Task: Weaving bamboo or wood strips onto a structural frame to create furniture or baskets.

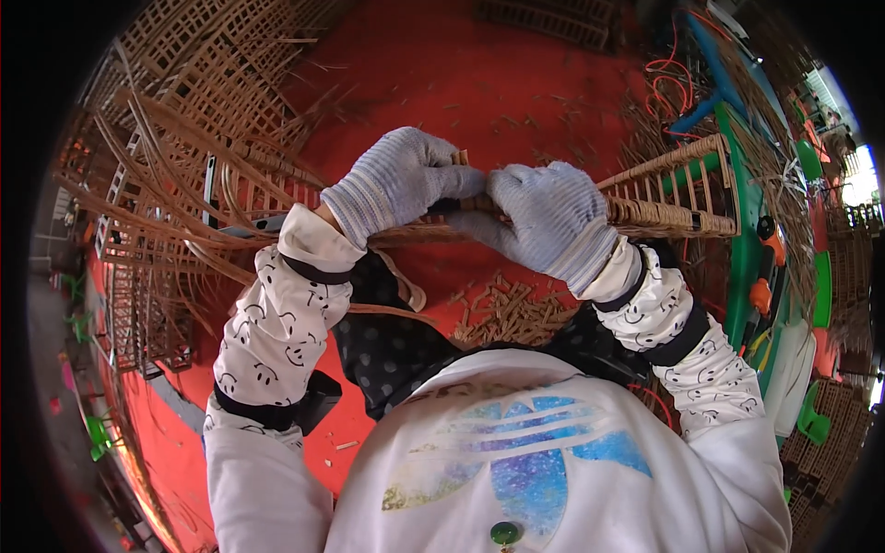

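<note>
A woven wicker frame (668,217) with slats lies across in front of me, above my lap. My left hand (392,180), in a grey-blue knitted glove, is closed over its middle rail. A short brown strip end (463,158) pokes up at those fingertips. Close beside it, my right hand (548,217) in a matching glove wraps the same rail, thumb underneath. Something dark shows between the two hands, but I cannot make out what it is. Long loose wicker strands (171,207) trail off to the left of the frame.
Stacked wicker lattices (207,60) fill the far left. Short cut pieces (512,313) are heaped on the red floor (442,74) below the frame. At right stands a green surface (747,217) with an orange-handled tool (772,241); an orange cable (671,88) coils beyond it.
</note>
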`<state>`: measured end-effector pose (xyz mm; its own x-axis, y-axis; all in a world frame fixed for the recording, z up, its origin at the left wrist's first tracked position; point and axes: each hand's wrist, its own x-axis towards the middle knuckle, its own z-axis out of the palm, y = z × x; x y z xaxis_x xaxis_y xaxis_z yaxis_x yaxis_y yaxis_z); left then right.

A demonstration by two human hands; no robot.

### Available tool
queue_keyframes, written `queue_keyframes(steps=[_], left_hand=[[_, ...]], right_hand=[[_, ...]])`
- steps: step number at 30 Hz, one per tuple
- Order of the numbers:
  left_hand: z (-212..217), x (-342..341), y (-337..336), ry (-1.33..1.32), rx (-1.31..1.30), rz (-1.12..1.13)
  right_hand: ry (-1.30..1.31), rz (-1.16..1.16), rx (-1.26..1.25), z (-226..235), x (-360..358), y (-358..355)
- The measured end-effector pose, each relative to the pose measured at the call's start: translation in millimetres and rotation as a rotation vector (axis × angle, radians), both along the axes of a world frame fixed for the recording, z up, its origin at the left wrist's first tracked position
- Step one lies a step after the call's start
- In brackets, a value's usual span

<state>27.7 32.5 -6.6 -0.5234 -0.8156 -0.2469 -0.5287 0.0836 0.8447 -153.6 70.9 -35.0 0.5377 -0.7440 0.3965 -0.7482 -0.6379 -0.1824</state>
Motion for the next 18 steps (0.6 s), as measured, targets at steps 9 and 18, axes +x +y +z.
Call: queue_keyframes(steps=[9, 18], left_hand=[[-6, -2, -15, -0.013, -0.01, 0.13], [-15, -6, -31, 0.009, -0.279, -0.006]], right_hand=[[0.154, -0.04, 0.171, 18, -28, -17], [0.224, -0.157, 0.04, 12, -108, -15]])
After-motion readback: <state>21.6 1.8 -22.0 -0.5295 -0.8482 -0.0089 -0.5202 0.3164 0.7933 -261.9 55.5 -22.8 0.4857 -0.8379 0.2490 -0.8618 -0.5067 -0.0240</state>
